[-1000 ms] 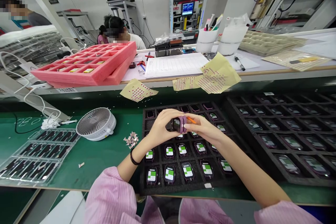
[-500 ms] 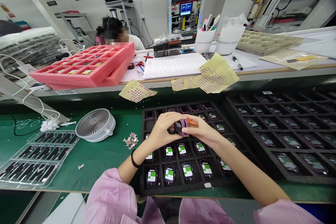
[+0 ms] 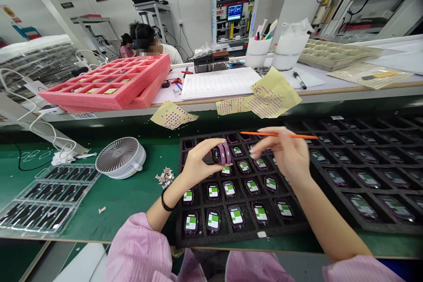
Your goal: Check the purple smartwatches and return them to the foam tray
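Note:
My left hand grips a purple watch case on edge between thumb and fingers. The case shows as two purple layers with a narrow gap between them and a dark face on the left. To its right, my right hand is raised, holding a thin orange stick that lies nearly level across its fingers. That hand is apart from the case. Beneath both hands is a black foam tray, its pockets holding several purple-edged watch units with green and white faces.
A second black foam tray stands at the right. Left of my hands are a white fan, a pile of small metallic pieces and clear plastic trays. The shelf behind bears pink foam trays and paper sheets. People sit beyond.
My right hand has moved away from the watch case, up and to the right, with the orange stick. My left hand still holds the case, now slightly further left.

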`<state>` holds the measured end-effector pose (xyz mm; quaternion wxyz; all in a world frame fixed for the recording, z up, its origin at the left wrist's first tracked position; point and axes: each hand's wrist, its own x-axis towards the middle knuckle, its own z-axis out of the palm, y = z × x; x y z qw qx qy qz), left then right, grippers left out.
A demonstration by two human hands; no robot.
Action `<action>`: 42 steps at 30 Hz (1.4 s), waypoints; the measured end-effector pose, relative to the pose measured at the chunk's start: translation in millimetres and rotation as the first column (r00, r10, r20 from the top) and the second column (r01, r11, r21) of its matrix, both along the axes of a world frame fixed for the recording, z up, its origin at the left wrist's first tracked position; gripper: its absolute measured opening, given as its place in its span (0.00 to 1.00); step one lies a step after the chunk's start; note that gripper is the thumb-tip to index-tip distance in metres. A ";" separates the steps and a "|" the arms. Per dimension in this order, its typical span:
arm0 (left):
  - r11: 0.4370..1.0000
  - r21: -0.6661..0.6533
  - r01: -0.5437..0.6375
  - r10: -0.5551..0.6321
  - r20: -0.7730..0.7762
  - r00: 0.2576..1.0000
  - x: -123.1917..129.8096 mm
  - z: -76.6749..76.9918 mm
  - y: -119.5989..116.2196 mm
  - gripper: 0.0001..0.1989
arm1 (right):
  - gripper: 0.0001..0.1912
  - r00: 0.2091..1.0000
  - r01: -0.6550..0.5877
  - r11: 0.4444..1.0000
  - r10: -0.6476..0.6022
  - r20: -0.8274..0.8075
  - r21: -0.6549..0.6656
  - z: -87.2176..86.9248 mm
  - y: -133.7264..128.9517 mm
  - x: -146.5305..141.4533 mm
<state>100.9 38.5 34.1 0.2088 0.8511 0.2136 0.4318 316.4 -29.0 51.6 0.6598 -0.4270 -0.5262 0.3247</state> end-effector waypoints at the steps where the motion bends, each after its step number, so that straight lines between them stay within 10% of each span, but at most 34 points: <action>1: 1.000 -0.023 0.003 -0.003 0.005 1.000 -0.1 0.2 -0.7 0.24 | 0.23 1.000 0.005 0.998 -0.003 -0.025 0.060 1.1 -4.5 1.1; 23: 0.998 0.068 -0.013 0.010 0.042 0.999 4.0 -0.4 -7.6 0.23 | 0.21 0.982 0.002 0.937 -0.068 0.176 0.350 -5.2 -15.7 -14.2; 42: 0.997 0.072 0.016 -0.018 0.022 1.000 6.3 -2.6 -7.6 0.25 | 0.16 0.987 -0.052 0.952 0.004 0.158 0.301 -8.0 -15.5 -22.4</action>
